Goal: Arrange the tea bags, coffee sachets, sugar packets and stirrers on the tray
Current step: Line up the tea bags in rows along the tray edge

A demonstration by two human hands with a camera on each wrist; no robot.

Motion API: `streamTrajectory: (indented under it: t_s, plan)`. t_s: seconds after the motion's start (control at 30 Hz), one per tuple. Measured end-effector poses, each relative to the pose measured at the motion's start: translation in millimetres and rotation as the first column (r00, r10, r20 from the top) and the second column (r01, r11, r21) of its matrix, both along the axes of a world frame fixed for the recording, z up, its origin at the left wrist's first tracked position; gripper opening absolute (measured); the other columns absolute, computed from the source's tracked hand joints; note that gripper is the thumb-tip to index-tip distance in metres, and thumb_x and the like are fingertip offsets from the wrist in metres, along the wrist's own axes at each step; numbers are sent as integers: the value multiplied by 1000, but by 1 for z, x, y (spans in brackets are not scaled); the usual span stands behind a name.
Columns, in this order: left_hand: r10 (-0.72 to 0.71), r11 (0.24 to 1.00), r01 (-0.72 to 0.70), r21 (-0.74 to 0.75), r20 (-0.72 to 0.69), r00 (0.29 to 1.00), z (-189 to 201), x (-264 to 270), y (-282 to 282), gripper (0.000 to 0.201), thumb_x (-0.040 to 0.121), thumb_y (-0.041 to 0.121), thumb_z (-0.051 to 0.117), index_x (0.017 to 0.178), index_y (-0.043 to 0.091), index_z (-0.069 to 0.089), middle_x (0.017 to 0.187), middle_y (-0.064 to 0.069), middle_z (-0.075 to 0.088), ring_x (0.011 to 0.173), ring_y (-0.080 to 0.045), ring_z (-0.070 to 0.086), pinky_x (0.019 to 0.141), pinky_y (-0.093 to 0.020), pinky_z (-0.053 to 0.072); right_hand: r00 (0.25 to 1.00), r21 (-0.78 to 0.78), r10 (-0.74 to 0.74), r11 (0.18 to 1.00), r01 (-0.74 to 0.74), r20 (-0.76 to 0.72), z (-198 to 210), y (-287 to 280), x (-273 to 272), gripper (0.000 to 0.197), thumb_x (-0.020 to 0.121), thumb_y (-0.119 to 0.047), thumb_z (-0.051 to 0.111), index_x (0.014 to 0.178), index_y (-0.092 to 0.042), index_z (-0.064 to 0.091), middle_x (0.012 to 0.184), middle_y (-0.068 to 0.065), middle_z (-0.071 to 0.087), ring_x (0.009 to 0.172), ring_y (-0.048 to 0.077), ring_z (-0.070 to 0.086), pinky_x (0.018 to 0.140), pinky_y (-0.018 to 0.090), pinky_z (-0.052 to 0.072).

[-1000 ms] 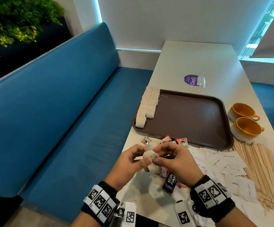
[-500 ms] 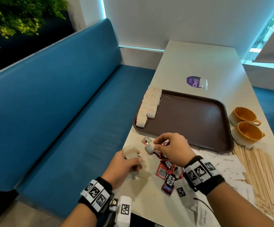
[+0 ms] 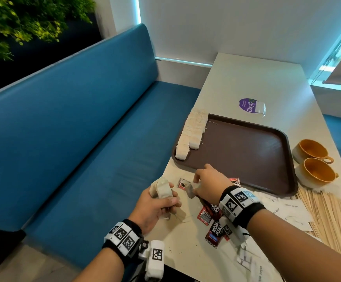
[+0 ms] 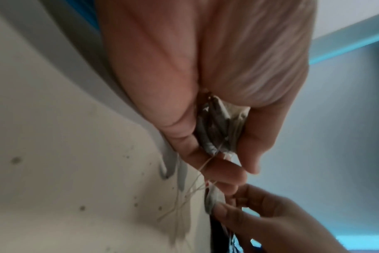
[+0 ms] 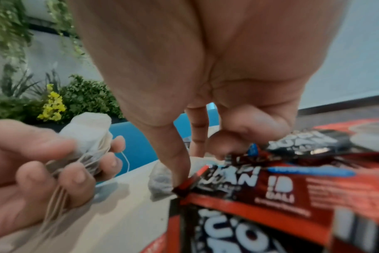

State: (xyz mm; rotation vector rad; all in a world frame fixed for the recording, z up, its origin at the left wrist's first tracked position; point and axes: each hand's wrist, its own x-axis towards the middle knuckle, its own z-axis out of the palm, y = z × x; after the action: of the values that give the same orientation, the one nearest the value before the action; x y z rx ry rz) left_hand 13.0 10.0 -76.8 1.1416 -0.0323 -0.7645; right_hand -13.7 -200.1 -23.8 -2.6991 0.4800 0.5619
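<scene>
Below the tray point(image 3: 247, 181), right hand point(image 3: 208, 185) pinching half-hidden tea bag point(image 3: 190, 191), blurred.

Hidden, cropped and blurred parts

In the head view the right hand point(image 3: 208, 183) covers most of its tea bag point(image 3: 190, 191) and some coffee sachets point(image 3: 211, 212); the stirrers point(image 3: 334, 218) and sugar packets point(image 3: 287, 210) run off the right edge. The right wrist view blurs the sachet print, and the left hand point(image 4: 206, 71) hides most of its tea bag bundle point(image 4: 214, 130).
</scene>
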Motion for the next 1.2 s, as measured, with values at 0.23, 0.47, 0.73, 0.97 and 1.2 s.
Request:
streamTrajectory:
  t_s: [0.23, 0.47, 0.73, 0.97, 1.2]
  plan:
    - [-11, 1000, 11, -18, 16, 1000, 0, 1, 0, 41, 72, 3, 83, 107, -4, 64, 96, -22, 65, 83, -33, 72, 63, -33, 56, 982, 135, -49, 991, 25, 182, 4, -6, -10, 12, 84, -30, 76, 81, -29, 64, 98, -10, 55, 88, 12, 59, 75, 27, 53]
    - [-4, 997, 2, 73, 38, 999, 3, 0, -3, 28, 70, 3, 78, 96, -1, 69, 79, -17, 64, 69, -24, 67, 56, -28, 53, 895, 511, -281, 857, 72, 346, 33, -13, -28, 17, 79, -22, 85, 83, -23, 68, 82, 1, 73, 75, 17, 70, 68, 34, 61]
    - [-159, 984, 138, 114, 199, 967, 11, -4, -12, 35, 77, 10, 88, 110, 10, 77, 87, -11, 70, 69, -21, 61, 59, -30, 51, 954, 589, -113, 805, -75, 276, 43, -8, -47, 45, 70, -13, 93, 103, -32, 69, 88, 2, 73, 78, 13, 71, 77, 31, 62]
    - [-222, 969, 190, 161, 215, 951, 12, -13, -23, 22, 83, 9, 83, 98, -4, 74, 83, -17, 69, 67, -22, 60, 56, -29, 49, 889, 675, -260, 734, -72, 377, 39, -3, -56, 33, 77, -9, 87, 100, -24, 69, 90, 11, 71, 83, 30, 69, 76, 43, 61]
    - [-135, 984, 113, 139, 158, 978, 14, -3, -29, 21, 84, 12, 82, 97, -3, 75, 79, -16, 65, 65, -21, 61, 55, -28, 48, 774, 742, -463, 670, -12, 431, 21, 6, -55, 17, 84, 5, 76, 82, -10, 69, 78, 9, 73, 75, 28, 73, 73, 44, 63]
